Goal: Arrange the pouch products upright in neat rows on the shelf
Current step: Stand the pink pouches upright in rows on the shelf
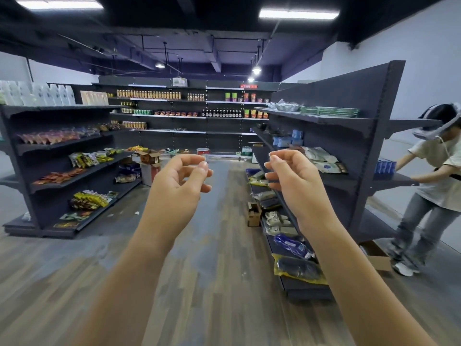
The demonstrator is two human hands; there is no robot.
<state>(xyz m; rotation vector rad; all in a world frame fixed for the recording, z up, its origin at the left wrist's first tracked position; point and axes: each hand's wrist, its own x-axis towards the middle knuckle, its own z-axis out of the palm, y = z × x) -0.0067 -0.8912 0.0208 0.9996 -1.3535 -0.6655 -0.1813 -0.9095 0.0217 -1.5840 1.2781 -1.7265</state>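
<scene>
My left hand (180, 181) and my right hand (293, 177) are raised side by side in the middle of the aisle, fingers loosely curled, holding nothing. White pouches (37, 94) stand in a row on the top of the dark shelf unit at the left (67, 143). Below them lie purple and orange pouches (55, 136), and lower down yellow and brown pouches (89, 199) in loose heaps. On the right shelf unit (349, 156) pale pouches (324, 161) lie flat. Both hands are well away from every shelf.
A person in a headset (434, 186) bends over the far side of the right unit. Cardboard boxes (149, 162) stand on the wood floor at the aisle's far end, another (254, 216) by the right unit's base. Stocked shelves (187, 106) line the back wall.
</scene>
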